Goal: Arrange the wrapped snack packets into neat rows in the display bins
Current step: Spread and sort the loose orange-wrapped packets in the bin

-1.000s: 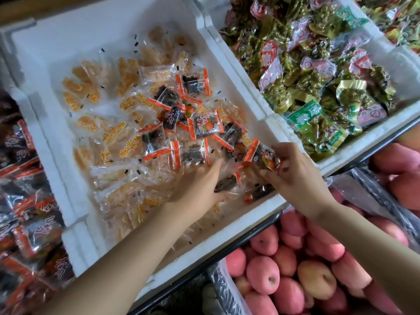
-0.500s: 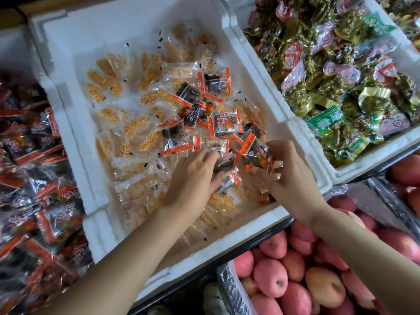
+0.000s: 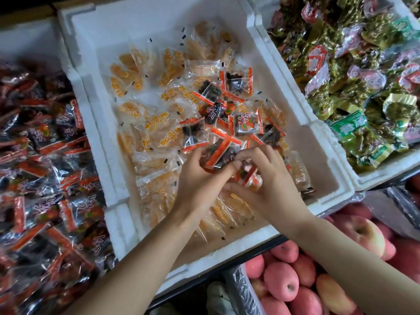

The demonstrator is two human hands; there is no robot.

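Observation:
A white foam bin [image 3: 100, 142] holds clear packets of orange snack [image 3: 156, 126] with several red-edged dark snack packets [image 3: 248, 125] scattered on top. My left hand [image 3: 200, 180] and my right hand [image 3: 270, 185] meet over the bin's near right part. Together they grip a bunch of the red-edged dark packets [image 3: 221, 153] between curled fingers. The lower packets of the bunch are hidden behind my fingers.
A bin of red-and-black packets [image 3: 41, 178] fills the left. At the right, another foam bin [image 3: 361, 178] holds green and pink packets [image 3: 354, 71]. Below the shelf edge lie red apples [image 3: 281, 280] in plastic-lined crates.
My hands have closed together over the bin's near right part, gathering the red-edged packets into one bunch. The view has shifted to the left.

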